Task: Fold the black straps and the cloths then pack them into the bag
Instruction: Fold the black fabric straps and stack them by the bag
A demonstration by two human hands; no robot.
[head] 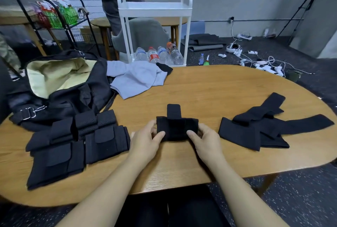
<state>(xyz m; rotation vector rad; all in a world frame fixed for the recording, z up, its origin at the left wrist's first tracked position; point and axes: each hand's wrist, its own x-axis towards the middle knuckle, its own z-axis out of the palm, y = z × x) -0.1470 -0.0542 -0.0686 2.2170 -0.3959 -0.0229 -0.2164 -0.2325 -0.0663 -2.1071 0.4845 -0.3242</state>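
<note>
Folded black strap point(177, 128) pinched between left hand point(145, 141), right hand point(206, 142); thumbs on top

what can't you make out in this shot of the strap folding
Head view only:
- Bag interior: its own folds hide whether anything is packed.
- Strap underside: hidden beneath both hands, left hand, right hand.
- Unfolded straps: black on black, count unclear.
</note>
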